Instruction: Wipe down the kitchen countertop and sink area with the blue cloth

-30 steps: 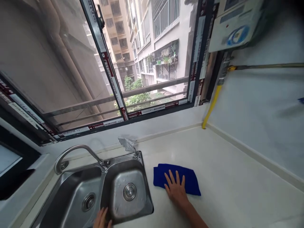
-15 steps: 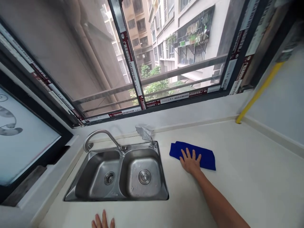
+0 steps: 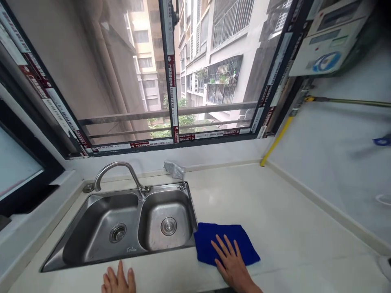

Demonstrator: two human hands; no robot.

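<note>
A blue cloth (image 3: 224, 244) lies spread on the pale countertop (image 3: 232, 195), its left edge touching the right rim of the steel double sink (image 3: 165, 250). My right hand (image 3: 232, 262) is open, palm down on the cloth with its fingers spread over it. At the bottom edge of the view, my left hand (image 3: 118, 280) rests open by the sink's front rim, fingers stretched out; its wrist is out of the frame. Neither hand grips anything.
Behind the sink a curved faucet (image 3: 122, 167) rises, with a crumpled silvery wrap (image 3: 174, 169) beside it. A yellow pipe (image 3: 276, 140) runs up the right corner under a white wall-mounted box (image 3: 331, 40). Windows (image 3: 174, 122) stand behind the counter.
My right hand and the blue cloth have moved nearer to me, down to the sink's front right corner. The view has turned right, bringing the wall box into sight.
</note>
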